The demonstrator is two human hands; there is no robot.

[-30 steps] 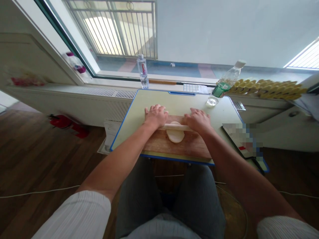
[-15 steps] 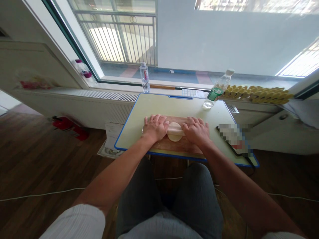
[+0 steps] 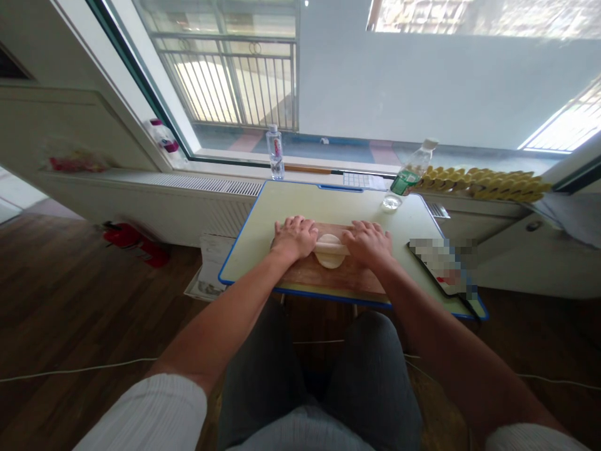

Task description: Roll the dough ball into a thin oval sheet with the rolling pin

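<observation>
A pale round of dough (image 3: 330, 260) lies flat on a reddish-brown wooden board (image 3: 323, 280). Across the dough runs a light rolling pin (image 3: 332, 248), its middle showing between my hands. My left hand (image 3: 295, 237) is over the pin's left end, fingers curled forward around it. On the right end rests my right hand (image 3: 369, 241), its palm on the pin and fingers bent over it. Both hands hide the ends of the pin.
The board sits on a pale table (image 3: 300, 200) with blue edging. A green-labelled bottle (image 3: 406, 178) stands at its back right, and a phone-like slab (image 3: 436, 266), partly blurred, lies at right. Another bottle (image 3: 275, 153) is by the window. A fire extinguisher (image 3: 136, 243) is at left.
The view has tilted slightly, so the room sits a little lower in the picture. Both hands remain on the rolling pin over the dough, which they have shifted slightly away from me.
</observation>
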